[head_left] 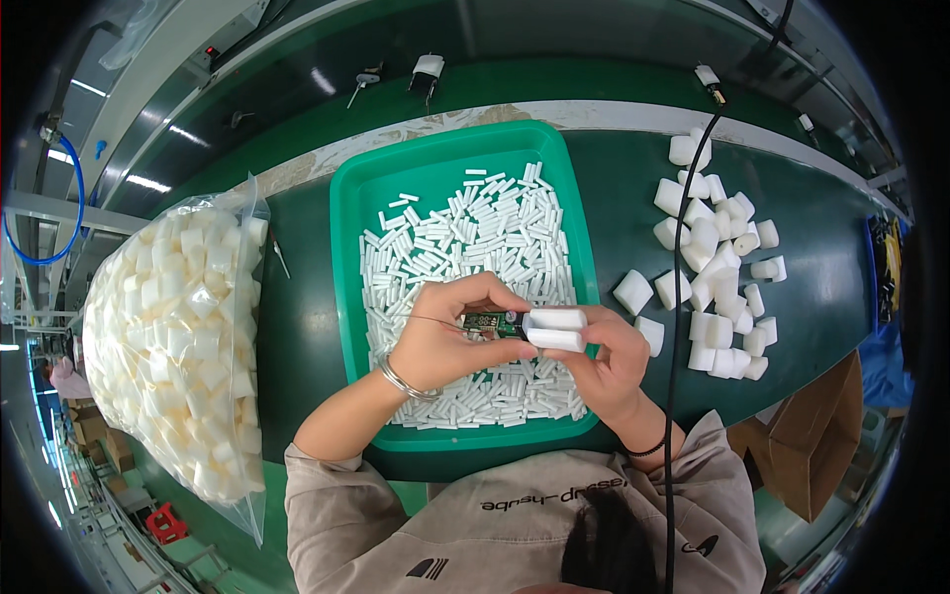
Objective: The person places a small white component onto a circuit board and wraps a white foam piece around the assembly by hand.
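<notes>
Over the green tray (344, 257) I hold a small assembly with a green circuit board (484, 321) at its left end and two white rounded pieces (556, 340) side by side at its right end. My left hand (435, 342) is closed around the circuit-board end, thumb and fingers on opposite sides. A thin wire runs from the board across that hand. My right hand (616, 358) grips the outer end of the white pieces. Beneath both hands, many short white sticks (495, 223) lie loose in the tray; my hands hide some of them.
A clear bag (178, 337) full of white cotton-like plugs bulges at the left. More white plugs (717, 257) are scattered to the right. A black cable (677, 297) hangs across the right side. An open cardboard box (816, 436) stands beyond the table's right edge.
</notes>
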The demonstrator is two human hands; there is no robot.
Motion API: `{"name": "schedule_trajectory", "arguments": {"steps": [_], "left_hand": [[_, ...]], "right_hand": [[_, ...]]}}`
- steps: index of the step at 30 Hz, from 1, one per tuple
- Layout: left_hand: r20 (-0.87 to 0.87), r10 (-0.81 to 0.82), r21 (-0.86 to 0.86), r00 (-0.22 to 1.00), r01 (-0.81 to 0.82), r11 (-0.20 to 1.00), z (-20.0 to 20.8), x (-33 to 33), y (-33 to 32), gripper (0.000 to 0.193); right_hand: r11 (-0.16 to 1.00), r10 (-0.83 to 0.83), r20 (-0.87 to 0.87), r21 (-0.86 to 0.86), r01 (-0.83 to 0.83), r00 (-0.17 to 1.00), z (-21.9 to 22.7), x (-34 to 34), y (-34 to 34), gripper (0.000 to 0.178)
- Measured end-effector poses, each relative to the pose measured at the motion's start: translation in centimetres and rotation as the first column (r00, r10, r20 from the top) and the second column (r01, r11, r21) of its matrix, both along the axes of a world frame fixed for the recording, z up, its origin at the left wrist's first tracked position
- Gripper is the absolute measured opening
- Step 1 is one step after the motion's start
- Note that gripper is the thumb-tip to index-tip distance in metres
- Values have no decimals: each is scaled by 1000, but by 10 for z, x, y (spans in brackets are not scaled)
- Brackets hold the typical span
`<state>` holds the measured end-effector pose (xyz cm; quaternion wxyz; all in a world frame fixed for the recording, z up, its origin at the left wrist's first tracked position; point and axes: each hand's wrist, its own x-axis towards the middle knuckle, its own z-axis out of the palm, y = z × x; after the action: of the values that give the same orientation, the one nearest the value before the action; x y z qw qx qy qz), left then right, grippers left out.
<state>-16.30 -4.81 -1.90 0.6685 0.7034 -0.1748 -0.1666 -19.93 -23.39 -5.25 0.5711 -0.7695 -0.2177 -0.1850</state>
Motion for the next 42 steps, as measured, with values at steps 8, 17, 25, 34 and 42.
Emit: {"name": "schedule_trajectory", "arguments": {"steps": [8, 17, 25, 34, 42], "left_hand": [[42, 26, 102, 999, -31, 994, 5, 0, 1, 29], [315, -1, 221, 949, -72, 973, 13, 24, 9, 32], [277, 831, 275, 482, -868, 412, -63, 226, 217, 44], [922, 65, 373, 381, -833, -409, -46, 279, 129, 72], [589, 217, 778, 779, -619, 108, -44, 321, 29, 44]], "right_hand": [[938, 122, -198, 343, -48, 973, 2, 3, 6, 35], [879, 140, -265, 477, 3, 954, 7, 4, 8, 43], [903, 40, -47, -426, -56, 998, 14, 11, 4, 39], [743, 137, -89, -650, -162, 987, -5, 6, 2, 17], [808, 191, -97, -550, -213, 977, -3, 7, 2, 13]]}}
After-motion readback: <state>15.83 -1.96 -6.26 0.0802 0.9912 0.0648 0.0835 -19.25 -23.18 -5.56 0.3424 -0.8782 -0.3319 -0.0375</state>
